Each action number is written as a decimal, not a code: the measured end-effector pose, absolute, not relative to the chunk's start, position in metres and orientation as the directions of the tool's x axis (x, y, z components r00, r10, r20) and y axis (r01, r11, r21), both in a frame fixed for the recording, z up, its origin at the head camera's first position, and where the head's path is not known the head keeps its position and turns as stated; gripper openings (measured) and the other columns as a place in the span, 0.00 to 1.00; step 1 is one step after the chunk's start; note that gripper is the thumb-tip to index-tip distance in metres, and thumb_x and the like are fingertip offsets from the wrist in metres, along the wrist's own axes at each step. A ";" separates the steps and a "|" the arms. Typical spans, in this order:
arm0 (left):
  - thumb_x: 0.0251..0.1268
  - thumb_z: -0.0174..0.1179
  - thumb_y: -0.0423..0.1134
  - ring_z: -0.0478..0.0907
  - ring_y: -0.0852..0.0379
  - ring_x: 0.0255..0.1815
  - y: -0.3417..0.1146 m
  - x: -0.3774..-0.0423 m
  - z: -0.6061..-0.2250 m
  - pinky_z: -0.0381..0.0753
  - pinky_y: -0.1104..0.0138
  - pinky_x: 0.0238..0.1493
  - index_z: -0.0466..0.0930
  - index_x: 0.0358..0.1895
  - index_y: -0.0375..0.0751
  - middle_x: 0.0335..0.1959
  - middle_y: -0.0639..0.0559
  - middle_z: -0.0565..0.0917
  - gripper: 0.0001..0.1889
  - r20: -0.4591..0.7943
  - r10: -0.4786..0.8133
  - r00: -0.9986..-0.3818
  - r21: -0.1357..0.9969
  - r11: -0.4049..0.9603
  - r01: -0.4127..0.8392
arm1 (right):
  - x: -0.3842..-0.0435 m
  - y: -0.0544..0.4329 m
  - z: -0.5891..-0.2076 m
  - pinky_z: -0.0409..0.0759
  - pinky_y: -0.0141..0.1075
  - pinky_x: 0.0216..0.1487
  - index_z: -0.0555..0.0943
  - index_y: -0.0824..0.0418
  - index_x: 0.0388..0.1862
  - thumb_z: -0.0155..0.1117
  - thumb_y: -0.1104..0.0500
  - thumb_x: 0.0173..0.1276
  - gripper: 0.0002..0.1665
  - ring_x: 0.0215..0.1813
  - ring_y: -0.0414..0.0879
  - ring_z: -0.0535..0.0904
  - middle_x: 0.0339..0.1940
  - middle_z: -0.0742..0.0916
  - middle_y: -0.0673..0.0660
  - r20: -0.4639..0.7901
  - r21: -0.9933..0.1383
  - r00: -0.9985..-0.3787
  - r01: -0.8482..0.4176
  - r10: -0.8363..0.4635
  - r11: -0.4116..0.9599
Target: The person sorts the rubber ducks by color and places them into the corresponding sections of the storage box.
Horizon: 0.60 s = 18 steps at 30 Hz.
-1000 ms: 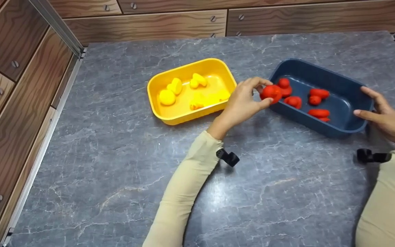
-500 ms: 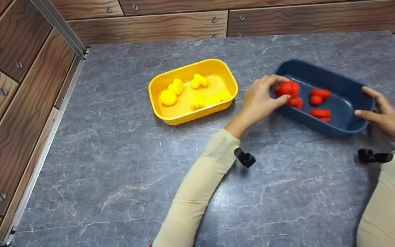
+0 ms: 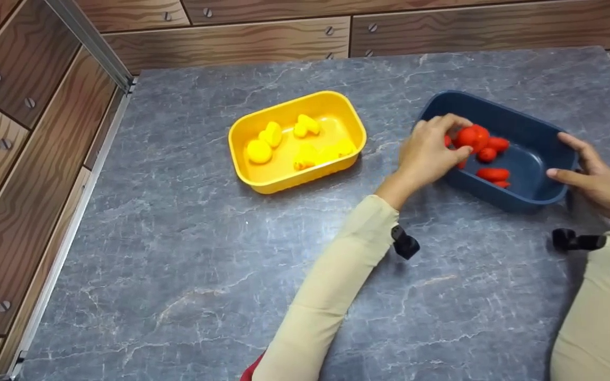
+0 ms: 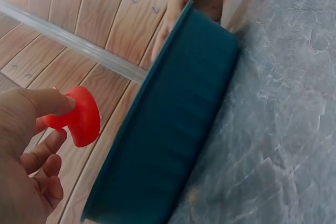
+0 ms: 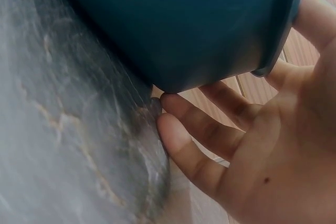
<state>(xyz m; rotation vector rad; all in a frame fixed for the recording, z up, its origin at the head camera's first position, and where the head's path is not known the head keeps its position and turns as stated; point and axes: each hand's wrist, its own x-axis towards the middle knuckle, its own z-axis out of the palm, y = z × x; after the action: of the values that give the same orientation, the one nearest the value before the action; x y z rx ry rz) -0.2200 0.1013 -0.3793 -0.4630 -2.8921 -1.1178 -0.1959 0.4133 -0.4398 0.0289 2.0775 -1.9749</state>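
My left hand pinches a red rubber duck between thumb and fingers, over the left part of a dark blue bin. The left wrist view shows the duck's smooth rounded body above the level of the bin's rim. Several other red ducks lie in the bin, some partly hidden behind the left hand. At the bin's right end, my right hand grips the rim, thumb on the inside. In the right wrist view its fingers reach under the bin's outer wall.
A yellow bin with several yellow ducks stands left of the blue one. Both rest on a grey marbled tabletop. Wood-patterned panels border the back and left side.
My left hand has moved right with the red duck, from the gap between the bins to over the inside of the blue bin. The right hand has stayed at the rim.
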 end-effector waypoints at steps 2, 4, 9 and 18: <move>0.55 0.69 0.52 0.68 0.69 0.39 0.106 -0.220 -0.382 0.66 0.77 0.34 0.79 0.52 0.66 0.39 0.68 0.79 0.19 0.110 0.277 -0.955 0.654 0.703 0.280 | -0.195 0.413 -0.439 0.78 0.19 0.41 0.51 0.40 0.74 0.53 0.73 0.69 0.44 0.47 0.22 0.76 0.76 0.50 0.54 -0.198 -0.980 -0.963 0.194 -0.184 0.039; 0.54 0.69 0.52 0.68 0.69 0.39 0.108 -0.220 -0.386 0.67 0.77 0.34 0.80 0.52 0.66 0.39 0.69 0.80 0.19 0.107 0.281 -0.954 0.657 0.700 0.280 | -0.194 0.413 -0.438 0.78 0.19 0.42 0.52 0.41 0.73 0.52 0.74 0.69 0.43 0.47 0.23 0.76 0.76 0.50 0.55 -0.184 -0.982 -0.962 0.187 -0.200 0.006; 0.54 0.70 0.52 0.69 0.70 0.41 0.112 -0.219 -0.395 0.67 0.77 0.34 0.80 0.51 0.67 0.41 0.72 0.82 0.20 0.097 0.265 -0.959 0.663 0.702 0.261 | -0.194 0.411 -0.436 0.76 0.17 0.43 0.53 0.41 0.72 0.51 0.74 0.69 0.42 0.48 0.22 0.74 0.75 0.51 0.54 -0.168 -0.986 -0.964 0.166 -0.205 0.028; 0.53 0.70 0.53 0.70 0.73 0.45 0.120 -0.215 -0.391 0.66 0.79 0.37 0.79 0.52 0.68 0.42 0.75 0.82 0.21 0.098 0.276 -0.956 0.684 0.679 0.266 | -0.192 0.414 -0.438 0.77 0.18 0.42 0.54 0.41 0.71 0.53 0.73 0.69 0.41 0.48 0.23 0.74 0.72 0.57 0.52 -0.156 -0.988 -0.967 0.152 -0.201 0.035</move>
<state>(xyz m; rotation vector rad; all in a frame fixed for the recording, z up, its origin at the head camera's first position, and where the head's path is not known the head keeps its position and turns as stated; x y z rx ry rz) -0.2147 0.1200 -0.3915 -0.4666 -2.8910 -1.1739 -0.1919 0.4135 -0.4383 -0.0506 2.0614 -2.0209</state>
